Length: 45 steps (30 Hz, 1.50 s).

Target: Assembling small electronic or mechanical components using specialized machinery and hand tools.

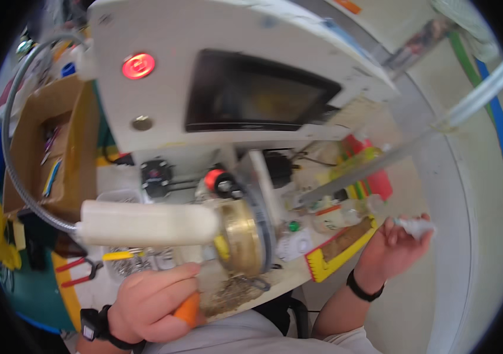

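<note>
My left hand [160,301] is closed around an orange handle [188,310] at the near edge of the bench. Whatever is at the other end of that handle is hidden by the fingers. Just beyond this hand, a beige lamp-like cylinder [145,224] on a flexible metal neck points toward a round brass part [242,236] of the machine. Off to the right, my right hand [393,251] is raised with its fingers bent around a small white object [416,227], blurred, perhaps a little bottle. It stays apart from the bench.
A large pale machine cabinet [163,112] with a dark screen [257,91] and a lit red button [138,65] stands ahead. A cardboard box [77,159] sits left, near red-handled pliers [77,271] and a tray of small metal parts [127,265]. A yellow-edged holder [343,251] lies right.
</note>
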### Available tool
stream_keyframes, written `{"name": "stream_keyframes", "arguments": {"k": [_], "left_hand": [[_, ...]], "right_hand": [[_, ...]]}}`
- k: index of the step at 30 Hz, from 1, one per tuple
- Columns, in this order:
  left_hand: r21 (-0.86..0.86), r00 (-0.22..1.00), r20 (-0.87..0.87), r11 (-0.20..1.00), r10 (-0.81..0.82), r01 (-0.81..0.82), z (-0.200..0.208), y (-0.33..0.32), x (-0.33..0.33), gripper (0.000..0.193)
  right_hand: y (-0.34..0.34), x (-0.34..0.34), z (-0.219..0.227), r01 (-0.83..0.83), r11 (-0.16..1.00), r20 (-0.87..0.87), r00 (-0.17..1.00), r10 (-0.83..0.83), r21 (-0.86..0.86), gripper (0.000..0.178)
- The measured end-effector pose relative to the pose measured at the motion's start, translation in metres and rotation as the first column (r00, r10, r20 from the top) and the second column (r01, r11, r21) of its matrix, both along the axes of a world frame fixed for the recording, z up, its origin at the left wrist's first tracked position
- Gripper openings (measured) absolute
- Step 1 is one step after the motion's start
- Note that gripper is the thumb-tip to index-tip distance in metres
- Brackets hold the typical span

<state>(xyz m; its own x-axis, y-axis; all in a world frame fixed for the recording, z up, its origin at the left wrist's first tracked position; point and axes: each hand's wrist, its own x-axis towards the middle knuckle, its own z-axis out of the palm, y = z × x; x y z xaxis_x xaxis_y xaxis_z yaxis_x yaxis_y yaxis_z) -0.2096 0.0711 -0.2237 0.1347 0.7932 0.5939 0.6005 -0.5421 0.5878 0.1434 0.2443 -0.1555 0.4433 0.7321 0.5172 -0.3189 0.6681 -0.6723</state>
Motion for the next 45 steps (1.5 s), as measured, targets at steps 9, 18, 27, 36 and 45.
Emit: {"name": "stream_keyframes", "arguments": {"k": [9,18,27,36,45], "left_hand": [[0.246,0.99,-0.137,0.967,-0.026,0.06,0.001,0.018,0.012,0.043],[0.318,0.985,-0.175,0.947,0.003,0.054,0.002,0.025,0.017,0.035],[0.304,0.981,-0.194,0.952,0.013,0.048,-0.001,0.019,0.012,0.043],[0.307,0.983,-0.181,0.951,0.029,0.029,-0.004,0.022,0.012,0.043],[0.311,0.984,-0.174,0.95,0.031,0.025,-0.004,0.022,0.016,0.043]], "right_hand": [[0.034,0.074,0.029,0.473,0.876,0.617,0.717,-0.324,-0.09,0.025],[0.028,0.077,0.037,0.402,0.914,0.527,0.764,-0.372,0.061,0.026],[0.04,0.066,0.021,0.307,0.936,0.78,0.622,-0.061,-0.172,0.028],[0.012,0.03,0.007,0.543,0.835,0.813,0.447,-0.373,0.085,0.028],[-0.077,-0.035,-0.077,0.014,0.998,0.994,-0.089,0.059,-0.058,0.017]]}}
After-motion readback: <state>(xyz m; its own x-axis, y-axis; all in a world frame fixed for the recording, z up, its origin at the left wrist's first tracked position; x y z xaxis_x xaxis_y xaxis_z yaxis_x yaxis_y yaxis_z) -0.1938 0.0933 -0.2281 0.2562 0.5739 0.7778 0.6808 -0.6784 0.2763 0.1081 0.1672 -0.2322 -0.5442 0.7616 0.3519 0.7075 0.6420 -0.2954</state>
